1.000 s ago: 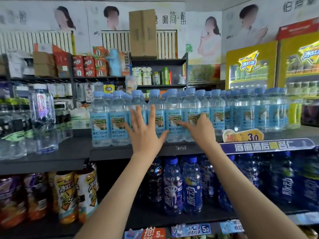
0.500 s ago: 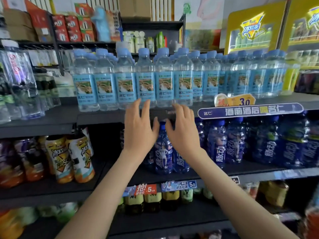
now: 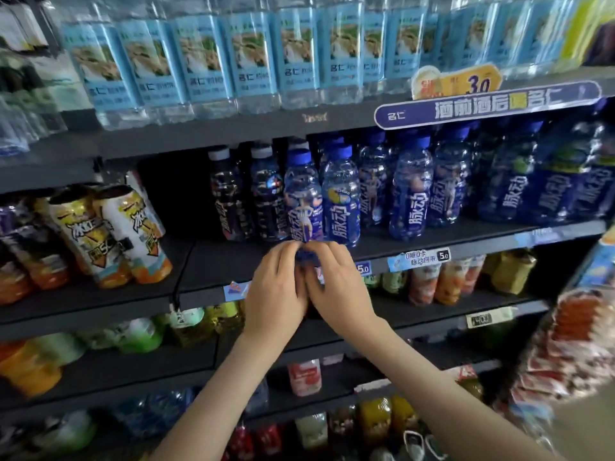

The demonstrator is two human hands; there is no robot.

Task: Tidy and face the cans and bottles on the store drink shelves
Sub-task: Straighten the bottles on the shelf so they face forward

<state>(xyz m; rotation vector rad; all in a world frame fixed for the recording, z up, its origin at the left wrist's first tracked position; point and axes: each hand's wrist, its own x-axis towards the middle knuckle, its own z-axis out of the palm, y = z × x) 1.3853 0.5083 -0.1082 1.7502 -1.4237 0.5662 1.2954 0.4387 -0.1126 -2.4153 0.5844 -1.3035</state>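
Note:
On the middle shelf (image 3: 213,267) stands a row of blue sports-drink bottles. One blue bottle (image 3: 302,197) stands at the front of the row, its label turned partly sideways. My left hand (image 3: 276,287) and my right hand (image 3: 336,287) meet at its base, fingers curled round the blue bottom, which is blurred. To its right stands a blue bottle (image 3: 342,197) with its label facing out. Above them, clear water bottles (image 3: 206,61) with light blue labels line the upper shelf.
Orange-and-white tea bottles (image 3: 133,234) lean at the left of the middle shelf, with a dark gap beside them. Price tags (image 3: 419,259) run along the shelf edge. Lower shelves hold green, yellow and red drinks. A red-and-white packaged item (image 3: 572,344) bulges in at the right.
My view dropped from the water shelf to the blue bottles. Both hands came down from the water bottles and closed together at the base of one blue bottle.

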